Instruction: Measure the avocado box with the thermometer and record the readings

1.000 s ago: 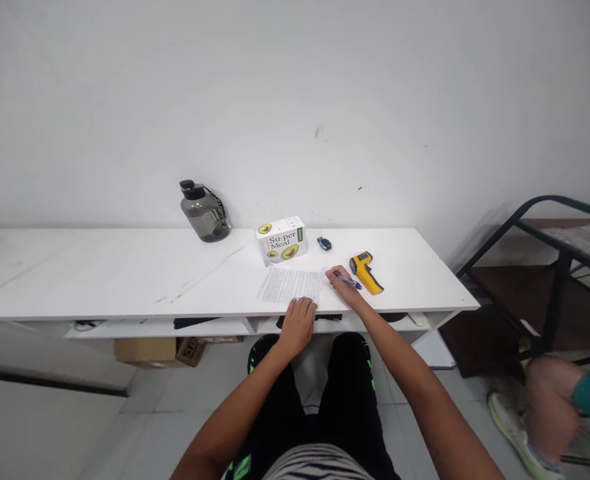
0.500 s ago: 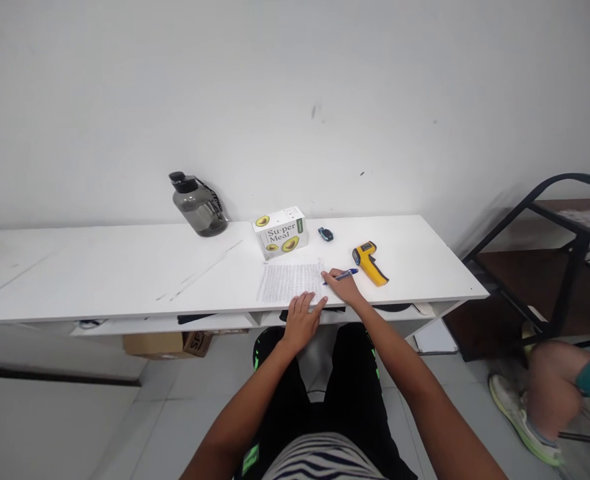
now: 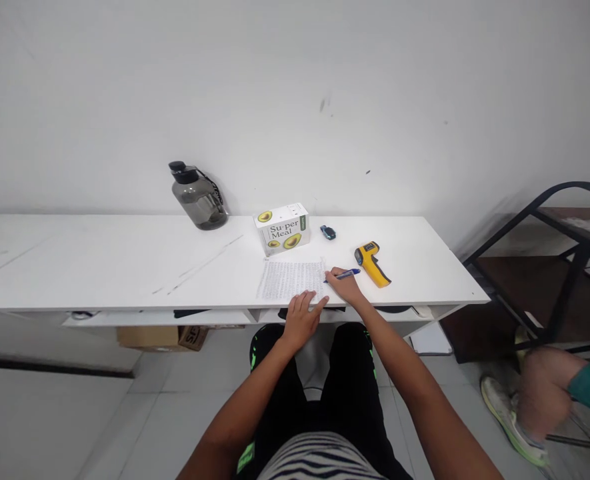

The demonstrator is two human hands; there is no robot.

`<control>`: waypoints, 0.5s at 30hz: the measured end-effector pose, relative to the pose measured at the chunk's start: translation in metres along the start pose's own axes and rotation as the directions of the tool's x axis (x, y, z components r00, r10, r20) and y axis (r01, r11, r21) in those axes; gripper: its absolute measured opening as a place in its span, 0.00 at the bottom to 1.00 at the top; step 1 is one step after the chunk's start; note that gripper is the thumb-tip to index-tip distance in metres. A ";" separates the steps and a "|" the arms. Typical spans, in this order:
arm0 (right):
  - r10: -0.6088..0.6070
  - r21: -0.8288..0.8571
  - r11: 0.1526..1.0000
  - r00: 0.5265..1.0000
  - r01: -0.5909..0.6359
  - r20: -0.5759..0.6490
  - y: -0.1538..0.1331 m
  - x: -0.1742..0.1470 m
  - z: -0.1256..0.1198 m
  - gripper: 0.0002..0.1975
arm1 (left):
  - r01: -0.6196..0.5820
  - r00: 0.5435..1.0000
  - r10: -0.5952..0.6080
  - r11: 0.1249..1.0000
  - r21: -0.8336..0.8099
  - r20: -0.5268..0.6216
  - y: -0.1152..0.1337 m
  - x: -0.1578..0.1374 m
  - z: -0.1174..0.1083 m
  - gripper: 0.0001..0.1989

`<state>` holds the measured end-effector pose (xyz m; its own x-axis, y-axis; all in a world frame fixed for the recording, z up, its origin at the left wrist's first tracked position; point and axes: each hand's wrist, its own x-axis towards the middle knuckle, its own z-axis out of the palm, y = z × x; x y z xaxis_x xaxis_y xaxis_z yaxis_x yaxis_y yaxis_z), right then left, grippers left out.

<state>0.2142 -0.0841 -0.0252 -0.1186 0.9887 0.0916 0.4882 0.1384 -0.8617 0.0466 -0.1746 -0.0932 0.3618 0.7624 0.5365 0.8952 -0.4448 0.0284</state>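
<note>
A sheet of paper (image 3: 287, 279) covered in lines of handwriting lies on the white desk. Over its lower edge my left hand (image 3: 302, 317) rests flat, fingers spread. My right hand (image 3: 343, 285) is closed around a blue pen (image 3: 347, 274), its tip at the right side of the paper. Just behind the sheet stands a white "Su-per Meal" box (image 3: 285, 232) with avocado pictures. To the right of my right hand lies a yellow and black infrared thermometer (image 3: 373, 265). A small dark wristwatch-like item (image 3: 328, 232) sits behind it, near the box.
A grey translucent water bottle (image 3: 199, 200) stands at the back left of the desk (image 3: 99, 267), against the wall. Below is a cardboard box (image 3: 149, 338). On the right are a black metal frame rack (image 3: 569, 287) and another person's bent leg (image 3: 545, 393).
The view has shifted slightly. Both hands keep nearly the same place on the paper, and the pen stays in my right hand.
</note>
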 end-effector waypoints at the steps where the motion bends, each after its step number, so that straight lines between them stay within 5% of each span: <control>1: 0.002 0.000 1.000 1.000 -0.002 0.000 0.000 0.000 0.000 0.16 | 0.002 1.000 -0.002 1.000 0.003 -0.001 0.000 0.000 0.000 0.25; 15: 0.003 0.021 1.000 1.000 -0.003 -0.020 0.002 0.001 0.000 0.16 | 0.020 1.000 -0.020 1.000 -0.015 -0.024 0.002 0.002 0.002 0.23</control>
<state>0.2152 -0.0830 -0.0273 -0.0998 0.9901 0.0988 0.4706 0.1345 -0.8721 0.0498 -0.1732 -0.0936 0.3371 0.7598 0.5559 0.8982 -0.4365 0.0518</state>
